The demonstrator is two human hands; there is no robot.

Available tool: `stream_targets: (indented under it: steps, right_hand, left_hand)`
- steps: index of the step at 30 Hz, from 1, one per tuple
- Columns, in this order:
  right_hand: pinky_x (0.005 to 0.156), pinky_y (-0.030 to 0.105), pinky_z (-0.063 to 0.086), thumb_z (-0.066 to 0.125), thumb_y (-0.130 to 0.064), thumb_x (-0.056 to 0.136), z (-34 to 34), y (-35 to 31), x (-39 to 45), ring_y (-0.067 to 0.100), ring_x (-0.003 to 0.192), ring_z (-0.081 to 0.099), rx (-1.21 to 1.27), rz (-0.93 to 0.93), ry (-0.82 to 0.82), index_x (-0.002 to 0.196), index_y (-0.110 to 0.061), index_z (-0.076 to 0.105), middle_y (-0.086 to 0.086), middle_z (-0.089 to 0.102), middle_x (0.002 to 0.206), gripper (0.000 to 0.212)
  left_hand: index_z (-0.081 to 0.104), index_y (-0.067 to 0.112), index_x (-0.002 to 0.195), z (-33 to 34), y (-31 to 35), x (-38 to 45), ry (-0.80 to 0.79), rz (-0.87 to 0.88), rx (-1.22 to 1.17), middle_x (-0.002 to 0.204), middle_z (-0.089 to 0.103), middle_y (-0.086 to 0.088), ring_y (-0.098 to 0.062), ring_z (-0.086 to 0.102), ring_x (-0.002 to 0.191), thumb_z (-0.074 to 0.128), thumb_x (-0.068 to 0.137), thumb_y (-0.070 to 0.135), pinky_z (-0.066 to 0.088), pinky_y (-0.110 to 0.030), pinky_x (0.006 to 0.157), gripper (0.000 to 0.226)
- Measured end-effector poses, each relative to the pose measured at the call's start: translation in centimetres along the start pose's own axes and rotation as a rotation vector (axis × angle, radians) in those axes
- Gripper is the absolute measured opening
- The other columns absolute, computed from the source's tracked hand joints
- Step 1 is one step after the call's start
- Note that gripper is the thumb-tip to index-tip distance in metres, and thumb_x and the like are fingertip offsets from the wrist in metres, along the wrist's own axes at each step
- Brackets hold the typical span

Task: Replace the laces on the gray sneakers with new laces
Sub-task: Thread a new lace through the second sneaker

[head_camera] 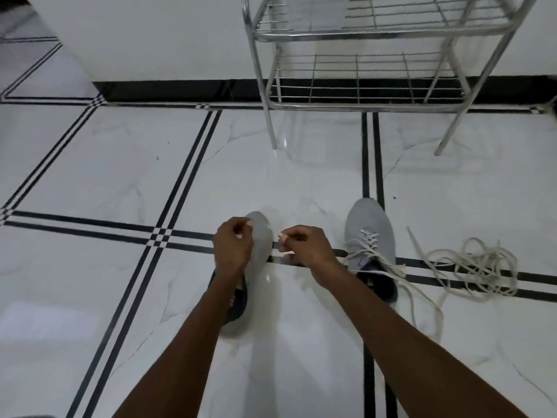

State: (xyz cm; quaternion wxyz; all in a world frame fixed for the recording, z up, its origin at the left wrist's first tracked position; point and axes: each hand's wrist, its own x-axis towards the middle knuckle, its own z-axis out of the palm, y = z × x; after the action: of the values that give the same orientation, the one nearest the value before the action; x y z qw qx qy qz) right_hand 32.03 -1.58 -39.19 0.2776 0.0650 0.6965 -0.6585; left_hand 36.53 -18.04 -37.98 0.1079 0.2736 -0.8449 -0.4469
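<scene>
Forearms nearest, both reaching forward over white marble-look floor tile (pixel 90 164). Your left hand (pixel 232 245) curled above left gray knit sneaker (pixel 261 236); what its fingers pinch, cannot tell. Your right hand (pixel 304 247) pinches flat white lace end (pixel 284 251). Lace light, limp, likely slippery: grip near tip. Second gray sneaker (pixel 372 233) already laced, beside loose pile of cream laces (pixel 473 267).

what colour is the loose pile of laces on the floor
Off-white or cream; the loose laces show in the head view.

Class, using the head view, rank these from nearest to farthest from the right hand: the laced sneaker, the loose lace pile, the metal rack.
1. Laced sneaker, just right of the right hand.
2. Loose lace pile, farther right on the floor.
3. Metal rack, far ahead by the wall.
</scene>
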Motion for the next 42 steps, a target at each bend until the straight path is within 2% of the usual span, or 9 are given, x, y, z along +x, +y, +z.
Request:
stream_targets:
  steps: [4,9,12,16,22,27,33,38,42]
  right_hand:
    - [0.078,0.033,0.060,0.068,-0.004,0.089,1.9,1.9,1.2,0.016,0.077,0.075,-0.092,-0.004,-0.021,0.099,-0.011,0.078,0.003,0.077,0.086,0.016]
    - [0.062,0.012,0.047,0.083,-0.017,0.080,3.2,3.6,0.9,-0.002,0.061,0.062,-0.174,-0.079,-0.002,0.089,-0.012,0.081,-0.007,0.072,0.073,0.010]
    - [0.067,0.013,0.050,0.084,-0.021,0.079,3.1,4.0,0.8,0.000,0.071,0.066,-0.201,-0.115,0.016,0.087,-0.014,0.080,-0.007,0.075,0.079,0.012]
    - [0.077,0.024,0.057,0.075,-0.018,0.086,2.6,3.8,0.9,0.006,0.082,0.069,-0.353,-0.165,0.053,0.086,-0.019,0.077,-0.008,0.075,0.085,0.003]
    - [0.072,0.000,0.045,0.074,-0.013,0.085,1.7,4.2,1.1,-0.006,0.070,0.063,-0.586,-0.334,0.042,0.087,-0.013,0.081,-0.005,0.077,0.085,0.007]
    - [0.074,0.011,0.048,0.071,-0.013,0.087,1.8,5.2,1.5,0.000,0.073,0.062,-0.639,-0.402,0.103,0.080,-0.016,0.077,-0.007,0.073,0.081,0.010]
    - [0.071,0.001,0.038,0.071,-0.010,0.087,1.4,5.4,2.2,0.005,0.073,0.056,-0.657,-0.500,0.174,0.077,-0.007,0.078,0.004,0.072,0.080,0.012]
    - [0.080,0.030,0.054,0.068,-0.007,0.088,0.0,6.2,3.0,0.015,0.082,0.064,-0.694,-0.503,0.092,0.083,-0.006,0.078,0.008,0.073,0.087,0.011]
    - [0.077,0.021,0.051,0.068,-0.007,0.087,0.0,6.0,3.0,0.008,0.081,0.058,-0.706,-0.466,0.093,0.083,-0.006,0.077,0.008,0.069,0.089,0.010]
  left_hand:
    - [0.066,0.013,0.130,-2.5,-3.7,1.0,-0.086,-0.208,0.240,0.128,0.067,-0.009,-0.026,0.062,0.114,0.067,0.091,0.032,0.049,-0.037,0.097,0.043]
    - [0.058,0.016,0.141,-2.9,-5.2,0.2,-0.198,-0.286,0.174,0.136,0.064,-0.005,-0.017,0.063,0.098,0.068,0.093,0.035,0.049,-0.023,0.082,0.052]
    - [0.061,0.014,0.138,-2.7,-5.0,-0.9,-0.213,-0.248,0.156,0.133,0.066,-0.004,-0.009,0.066,0.082,0.074,0.088,0.042,0.047,-0.008,0.062,0.059]
    - [0.073,0.015,0.119,-1.4,-4.4,-2.5,-0.207,-0.170,0.269,0.120,0.072,-0.001,-0.020,0.067,0.108,0.078,0.080,0.051,0.052,-0.030,0.091,0.054]
    - [0.071,0.010,0.126,1.0,-3.3,-3.3,-0.261,0.000,0.335,0.106,0.076,-0.009,-0.021,0.070,0.098,0.068,0.091,0.024,0.051,-0.026,0.089,0.037]
    - [0.075,0.009,0.120,2.2,-4.0,-2.8,-0.315,0.075,0.329,0.111,0.076,-0.012,-0.026,0.070,0.103,0.063,0.097,0.022,0.052,-0.032,0.095,0.029]
    - [0.079,0.013,0.112,3.7,-4.5,-3.7,-0.218,0.020,0.185,0.102,0.078,-0.007,-0.017,0.071,0.090,0.062,0.097,0.024,0.053,-0.025,0.087,0.025]
    - [0.076,0.013,0.118,4.8,-4.5,-4.3,-0.173,-0.033,0.122,0.111,0.076,-0.005,-0.017,0.071,0.101,0.063,0.096,0.023,0.051,-0.022,0.093,0.027]
    - [0.075,0.012,0.120,4.9,-4.3,-4.2,-0.212,-0.076,0.045,0.115,0.076,-0.007,-0.018,0.070,0.104,0.063,0.097,0.019,0.055,-0.035,0.098,0.028]
